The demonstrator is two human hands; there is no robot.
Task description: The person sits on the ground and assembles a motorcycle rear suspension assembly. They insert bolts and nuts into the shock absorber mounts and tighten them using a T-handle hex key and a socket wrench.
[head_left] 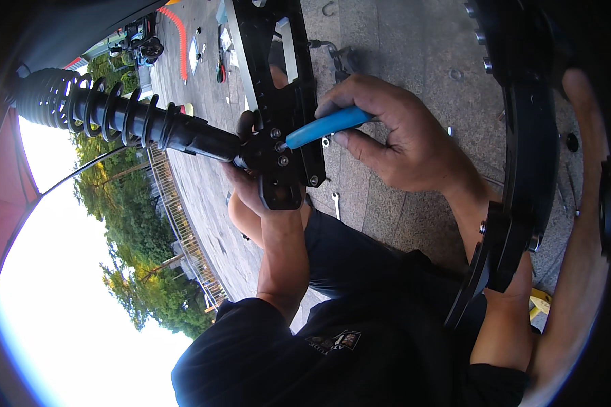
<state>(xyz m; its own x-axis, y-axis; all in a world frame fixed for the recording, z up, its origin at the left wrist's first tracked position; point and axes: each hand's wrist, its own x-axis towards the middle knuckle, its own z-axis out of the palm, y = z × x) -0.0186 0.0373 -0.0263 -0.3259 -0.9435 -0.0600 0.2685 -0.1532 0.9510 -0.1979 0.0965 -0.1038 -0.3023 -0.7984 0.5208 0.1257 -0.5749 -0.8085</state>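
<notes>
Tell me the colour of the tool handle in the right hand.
Bright blue: the tool handle in the right hand shows best in the head view.

left hand (251, 186): fingers curled, gripping | right hand (394, 136): closed, wrist bent

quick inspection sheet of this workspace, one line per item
surface: grey paved ground, the person works low over it
job's things: black bracket with bolts, joined to a black shock absorber with coil spring; blue-handled tool set tip-first at a bolt on the bracket
clutter: small spanner on the paving beside the bracket; orange ribbed strip and small parts farther off
grippers: left hand grips the bracket from below; right hand closed around the blue-handled tool
cables: nothing seen
surroundings: outdoors, trees, a railing, bright sky; black curved frame at the person's right
</notes>
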